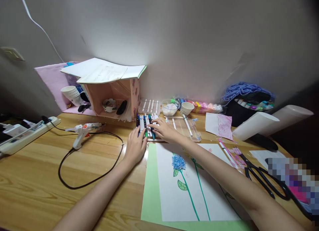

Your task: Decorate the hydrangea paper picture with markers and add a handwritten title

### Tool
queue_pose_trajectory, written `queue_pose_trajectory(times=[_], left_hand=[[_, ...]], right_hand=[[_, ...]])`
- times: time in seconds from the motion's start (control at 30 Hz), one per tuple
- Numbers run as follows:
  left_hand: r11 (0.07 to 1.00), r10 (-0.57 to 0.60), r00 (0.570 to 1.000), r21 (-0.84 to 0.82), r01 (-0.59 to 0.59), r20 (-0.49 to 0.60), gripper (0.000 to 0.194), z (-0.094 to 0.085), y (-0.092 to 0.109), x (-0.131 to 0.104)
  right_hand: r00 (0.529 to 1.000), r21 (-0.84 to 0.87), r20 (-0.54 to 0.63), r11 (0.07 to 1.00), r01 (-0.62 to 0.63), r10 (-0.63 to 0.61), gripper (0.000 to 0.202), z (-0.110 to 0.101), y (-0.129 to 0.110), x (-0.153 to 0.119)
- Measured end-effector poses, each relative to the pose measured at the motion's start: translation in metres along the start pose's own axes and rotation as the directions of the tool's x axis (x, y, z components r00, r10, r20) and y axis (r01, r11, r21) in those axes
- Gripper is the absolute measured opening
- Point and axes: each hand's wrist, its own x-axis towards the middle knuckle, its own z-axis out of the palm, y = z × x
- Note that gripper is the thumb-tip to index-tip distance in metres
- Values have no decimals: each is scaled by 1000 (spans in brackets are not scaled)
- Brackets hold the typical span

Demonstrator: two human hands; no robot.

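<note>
A row of felt-tip markers [142, 122], white with dark and green ones among them, lies in front of a pink box. My left hand [134, 144] rests at the row's left end, fingers stretched over the dark markers and thumb near a green marker [146, 132]. From the right, my right hand [164, 130] reaches across with its fingers apart, touching the markers beside a teal marker [151, 124]. Below the hands lies a drawing [169, 197] of green-stemmed flowers, one covered with blue bits, on a light green sheet [149, 194]. My right forearm hides part of the drawing.
A glue gun [82, 133] with a looped cord lies left, near a power strip [32, 134]. Clear marker cases [195, 129], a bowl [169, 108] and a paper cup [186, 108] stand behind the hands. Black scissors [264, 177] and paper rolls [256, 124] are on the right.
</note>
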Motion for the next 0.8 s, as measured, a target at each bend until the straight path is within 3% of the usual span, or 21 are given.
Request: queue_pose_trajectory(times=[0.17, 0.23, 0.37, 0.5, 0.8], left_hand=[[996, -87, 995, 0, 87, -55, 33, -2, 0, -1], [992, -126, 989, -9, 126, -79, 33, -3, -1, -1], [984, -180, 979, -37, 177, -95, 33, -3, -3, -1], [980, -191, 978, -71, 185, -88, 32, -2, -4, -1], [974, -200, 974, -125, 187, -104, 33, -2, -6, -1]], right_hand=[[999, -58, 18, 997, -43, 44, 27, 6, -10, 25], [995, -74, 69, 995, -61, 66, 27, 7, -13, 39], [980, -105, 193, 994, -29, 49, 46, 5, -20, 64], [949, -225, 309, 974, 11, 60, 52, -3, -30, 78], [955, -254, 290, 967, 11, 65, 49, -3, -36, 80]])
